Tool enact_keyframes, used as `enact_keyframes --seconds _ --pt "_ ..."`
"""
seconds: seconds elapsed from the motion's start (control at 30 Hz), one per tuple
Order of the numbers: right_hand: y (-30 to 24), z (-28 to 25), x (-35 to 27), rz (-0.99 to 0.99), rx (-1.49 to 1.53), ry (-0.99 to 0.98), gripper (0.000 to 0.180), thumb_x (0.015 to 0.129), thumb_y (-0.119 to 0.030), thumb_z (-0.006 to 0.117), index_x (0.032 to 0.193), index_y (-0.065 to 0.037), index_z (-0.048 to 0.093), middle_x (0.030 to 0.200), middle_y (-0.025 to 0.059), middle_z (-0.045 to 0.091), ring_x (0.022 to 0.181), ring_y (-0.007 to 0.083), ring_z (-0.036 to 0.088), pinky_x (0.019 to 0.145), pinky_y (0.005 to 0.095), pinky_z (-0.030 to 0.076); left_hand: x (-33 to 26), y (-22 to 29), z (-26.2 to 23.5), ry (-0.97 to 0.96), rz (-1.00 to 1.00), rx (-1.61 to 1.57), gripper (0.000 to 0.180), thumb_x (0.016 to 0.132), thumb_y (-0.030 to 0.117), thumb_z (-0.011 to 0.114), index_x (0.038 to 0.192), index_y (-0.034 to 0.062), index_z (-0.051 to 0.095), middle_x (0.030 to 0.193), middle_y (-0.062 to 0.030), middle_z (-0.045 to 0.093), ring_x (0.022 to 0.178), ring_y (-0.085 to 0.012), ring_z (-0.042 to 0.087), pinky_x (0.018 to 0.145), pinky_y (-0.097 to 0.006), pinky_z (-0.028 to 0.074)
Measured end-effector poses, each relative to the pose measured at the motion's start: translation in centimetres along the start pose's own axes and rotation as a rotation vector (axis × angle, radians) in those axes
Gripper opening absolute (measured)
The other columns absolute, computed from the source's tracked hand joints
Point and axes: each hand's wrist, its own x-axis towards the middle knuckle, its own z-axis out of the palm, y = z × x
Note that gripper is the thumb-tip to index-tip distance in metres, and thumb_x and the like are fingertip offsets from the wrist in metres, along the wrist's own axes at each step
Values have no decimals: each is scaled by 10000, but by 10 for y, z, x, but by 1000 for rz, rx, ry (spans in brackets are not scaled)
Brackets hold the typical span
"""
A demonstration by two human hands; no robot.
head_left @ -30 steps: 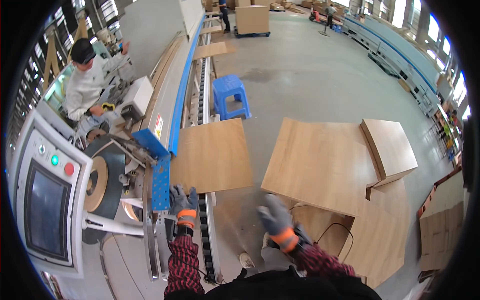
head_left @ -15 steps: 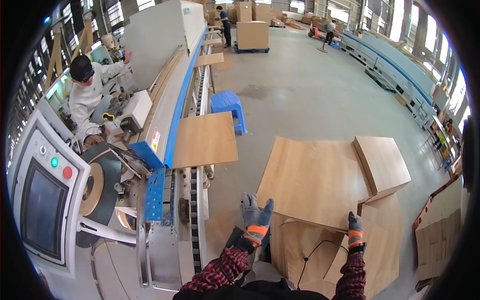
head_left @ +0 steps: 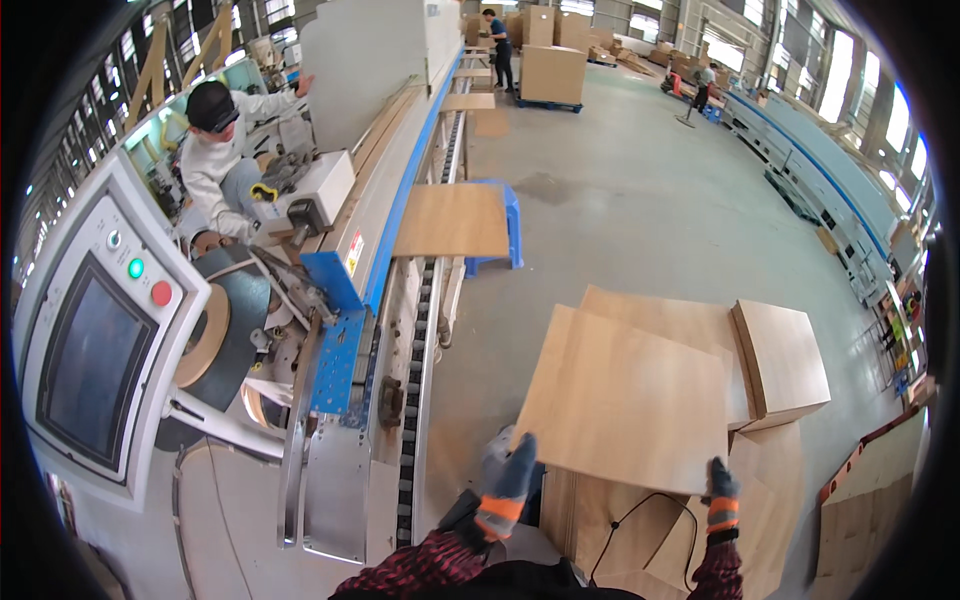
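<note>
A light wood-grain panel (head_left: 625, 395) lies tilted over a stack of similar panels (head_left: 690, 325), shifted toward me from the top one. My left hand (head_left: 507, 480), in a grey glove with an orange band, is closed on its near left corner; its fingers are partly hidden and blurred. At the near right corner my right hand (head_left: 722, 495), gloved alike, grips the edge with the thumb on top. Another wood panel (head_left: 455, 220) rests on the machine's roller track (head_left: 408, 440) ahead on the left.
A control panel (head_left: 100, 350) with a screen and a blue perforated bracket (head_left: 338, 365) stand at the left. Behind the machine is a co-worker (head_left: 215, 150) in white. A blue stool (head_left: 513, 230) stands beside the track. A dark cord (head_left: 640, 500) hangs over the lower boards.
Both hands have closed on the top panel and drawn it toward me, off the one beneath. The panel on the track has moved farther away. My view has turned left.
</note>
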Motion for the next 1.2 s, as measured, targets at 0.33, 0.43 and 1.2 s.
enact_keyframes --seconds 0.33,0.43,1.2 --pt "22 132 -154 -282 293 -273 222 788 -226 667 693 -48 573 632 -42 526 579 47 449 491 221 377 -117 5 -183 623 -302 531 305 801 248 549 864 -47 590 705 -110 584 629 -180 564 581 -314 447" --pt "28 167 -179 -266 290 -414 189 797 -197 645 720 -37 579 636 -22 544 561 57 459 474 232 384 -146 -9 -208 769 -174 681 347 768 259 556 948 -36 587 946 -205 561 833 -312 570 716 -377 449" --pt "-50 351 -209 -176 480 -563 367 798 -313 646 851 45 592 773 78 602 697 126 556 605 265 450 30 -47 -210 274 361 1361 458 735 340 571 1040 0 538 1245 -238 389 1168 -422 330 969 -542 240"
